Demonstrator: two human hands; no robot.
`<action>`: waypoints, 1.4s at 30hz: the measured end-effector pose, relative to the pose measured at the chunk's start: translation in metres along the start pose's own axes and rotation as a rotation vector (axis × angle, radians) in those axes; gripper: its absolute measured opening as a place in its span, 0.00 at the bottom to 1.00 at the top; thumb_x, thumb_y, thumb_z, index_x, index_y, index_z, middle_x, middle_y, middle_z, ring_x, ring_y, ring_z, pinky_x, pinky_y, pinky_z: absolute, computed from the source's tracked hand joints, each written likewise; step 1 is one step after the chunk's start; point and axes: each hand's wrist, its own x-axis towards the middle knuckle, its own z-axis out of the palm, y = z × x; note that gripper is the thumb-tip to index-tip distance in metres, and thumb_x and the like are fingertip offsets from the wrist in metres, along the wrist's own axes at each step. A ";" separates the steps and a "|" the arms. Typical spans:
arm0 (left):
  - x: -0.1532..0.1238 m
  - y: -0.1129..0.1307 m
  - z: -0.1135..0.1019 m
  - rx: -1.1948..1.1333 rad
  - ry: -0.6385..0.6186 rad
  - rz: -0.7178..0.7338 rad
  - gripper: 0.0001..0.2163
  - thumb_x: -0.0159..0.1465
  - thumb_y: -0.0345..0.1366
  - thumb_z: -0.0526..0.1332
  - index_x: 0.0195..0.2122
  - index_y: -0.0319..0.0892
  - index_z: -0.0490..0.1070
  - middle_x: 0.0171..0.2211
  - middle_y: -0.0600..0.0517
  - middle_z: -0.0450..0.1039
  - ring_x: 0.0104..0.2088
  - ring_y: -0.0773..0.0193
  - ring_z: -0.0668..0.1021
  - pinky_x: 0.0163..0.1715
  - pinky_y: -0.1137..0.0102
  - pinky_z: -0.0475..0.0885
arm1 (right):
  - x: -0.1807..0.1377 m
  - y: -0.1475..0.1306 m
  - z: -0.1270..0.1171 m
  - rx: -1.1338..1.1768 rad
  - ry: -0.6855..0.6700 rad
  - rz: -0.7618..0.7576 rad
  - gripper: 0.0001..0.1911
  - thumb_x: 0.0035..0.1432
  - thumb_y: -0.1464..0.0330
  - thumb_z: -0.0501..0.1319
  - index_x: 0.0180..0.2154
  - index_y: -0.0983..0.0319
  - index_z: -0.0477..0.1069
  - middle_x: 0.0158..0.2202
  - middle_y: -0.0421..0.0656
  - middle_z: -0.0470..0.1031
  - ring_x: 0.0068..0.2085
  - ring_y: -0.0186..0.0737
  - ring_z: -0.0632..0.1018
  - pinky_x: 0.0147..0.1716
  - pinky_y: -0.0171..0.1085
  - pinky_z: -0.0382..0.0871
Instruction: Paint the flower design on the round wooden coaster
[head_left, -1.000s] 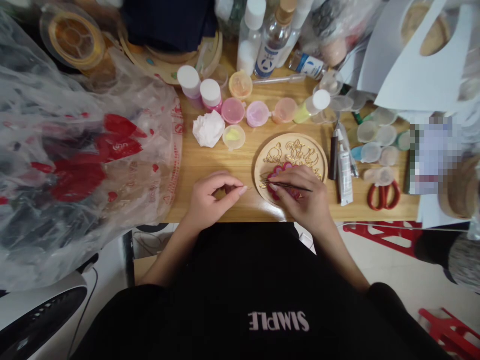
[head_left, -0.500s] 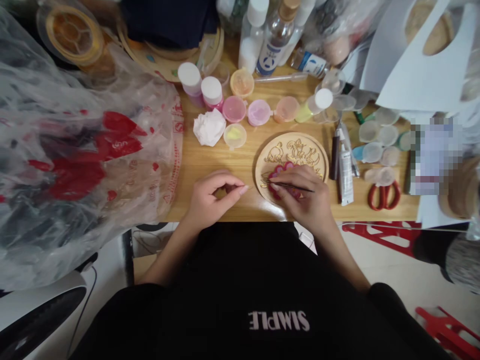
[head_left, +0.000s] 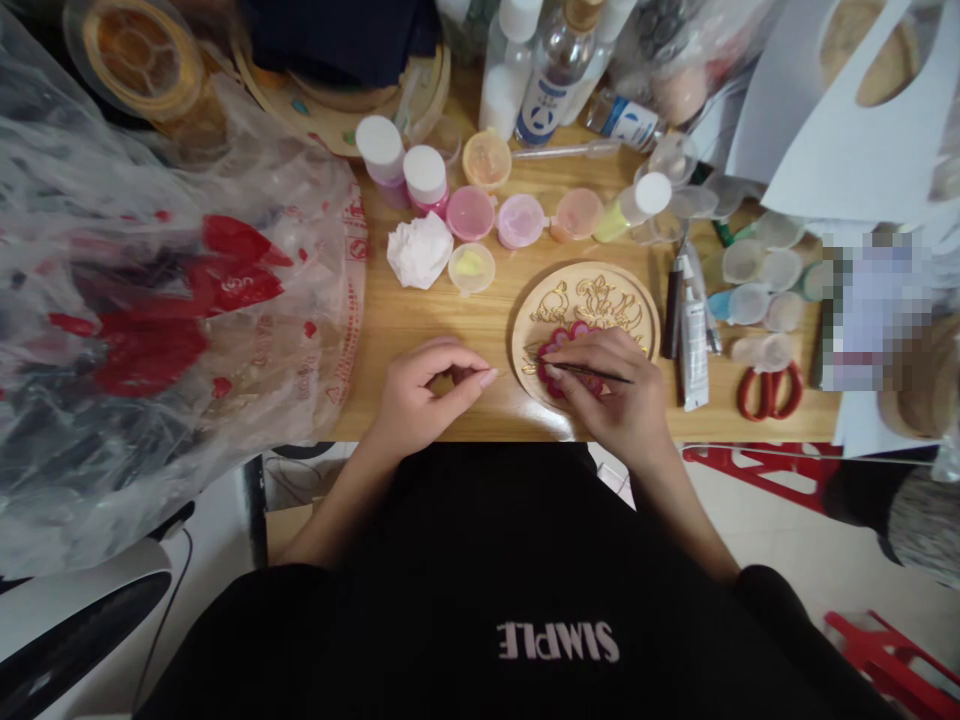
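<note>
My right hand [head_left: 619, 395] grips a slender dark tool [head_left: 592, 372], held like a pen, its left end over the round wooden plate [head_left: 523, 310]. I cannot tell whether it is a brush or tweezers. Under the fingers lies a dark pink and purple flower piece [head_left: 551, 345], partly covered by the hand. Gold wire-like floral outlines [head_left: 607, 300] show on the plate's far half. My left hand [head_left: 427, 390] rests at the table edge, left of the plate, with thumb and forefinger pinched together. Anything between those fingertips is too small to make out.
Small cups of coloured paste [head_left: 519, 222], white-capped jars [head_left: 426, 178] and crumpled tissue [head_left: 420, 250] stand beyond the hands. Right of the plate are a tube [head_left: 694, 350] and red-handled scissors [head_left: 770, 391]. A large plastic bag [head_left: 285, 330] covers the left side; bottles [head_left: 546, 95] stand behind.
The view has shifted very slightly. My right hand and its tool have moved a touch to the right over the flower piece; my left hand stays put.
</note>
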 end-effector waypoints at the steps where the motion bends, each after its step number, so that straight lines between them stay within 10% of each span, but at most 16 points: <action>1: 0.000 0.000 0.000 -0.002 -0.002 0.000 0.04 0.61 0.31 0.65 0.29 0.42 0.73 0.24 0.56 0.73 0.24 0.72 0.72 0.24 0.75 0.67 | 0.000 0.000 0.000 0.007 -0.003 -0.001 0.05 0.57 0.73 0.64 0.36 0.57 0.77 0.33 0.40 0.80 0.36 0.40 0.78 0.39 0.43 0.70; 42: 0.000 -0.001 0.000 -0.008 -0.009 0.002 0.03 0.61 0.31 0.64 0.30 0.42 0.73 0.25 0.56 0.74 0.24 0.72 0.73 0.24 0.75 0.68 | -0.005 0.002 -0.004 -0.051 -0.006 -0.014 0.06 0.58 0.72 0.63 0.37 0.55 0.76 0.34 0.39 0.82 0.36 0.41 0.79 0.39 0.44 0.70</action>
